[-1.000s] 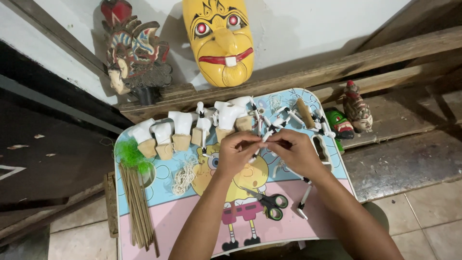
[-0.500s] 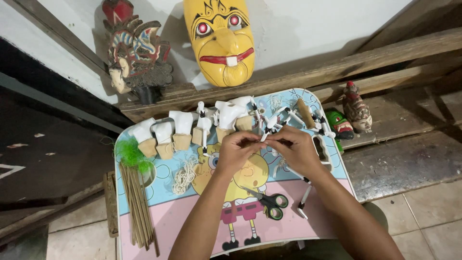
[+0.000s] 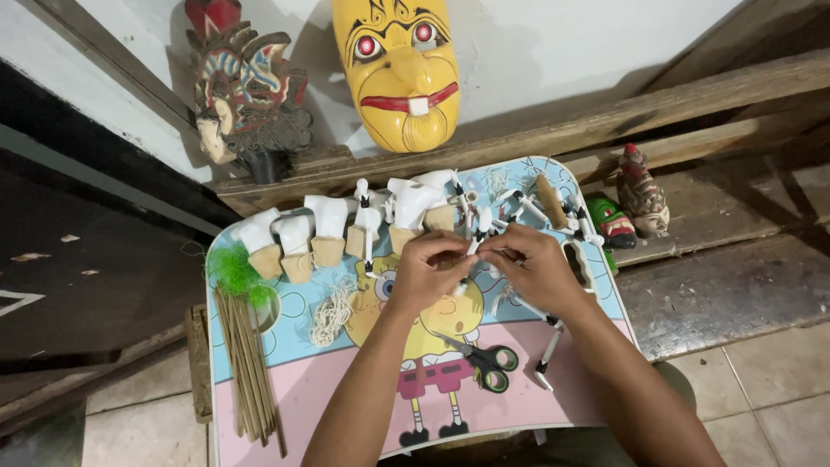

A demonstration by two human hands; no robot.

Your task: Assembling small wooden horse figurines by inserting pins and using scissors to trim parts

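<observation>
Over the cartoon-printed tray point(image 3: 259, 406), we are pinching a small white figure part point(image 3: 474, 246) between left hand point(image 3: 430, 272) and right hand point(image 3: 533, 270); probably light, brittle, best gripped mid-body.

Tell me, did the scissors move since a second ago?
No. The scissors lie in the same place on the cartoon-printed table, just below the left hand and right hand, with the handles pointing right.
</observation>
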